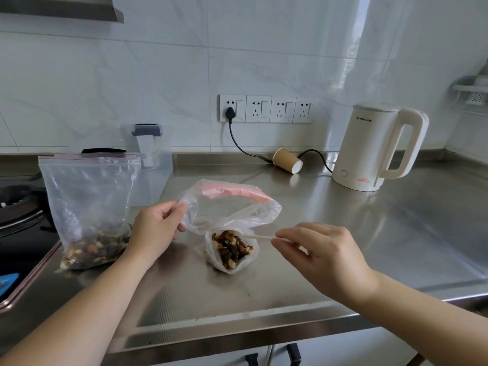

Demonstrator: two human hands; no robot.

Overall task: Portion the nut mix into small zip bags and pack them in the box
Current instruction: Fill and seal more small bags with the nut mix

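A small clear zip bag with a pink zip strip stands in the middle of the steel counter, a portion of nut mix in its bottom. My left hand pinches the bag's left rim. My right hand pinches the end of a thin white stick-like handle that reaches into the bag; its tip is hidden among the nuts. A larger zip bag with a red line at its top stands at the left, nut mix in its base. Behind it is a clear plastic box.
A cream electric kettle stands at the back right, its black cord running to the wall sockets. A paper cup lies on its side near the wall. A gas hob is at the far left. The counter's front edge is close.
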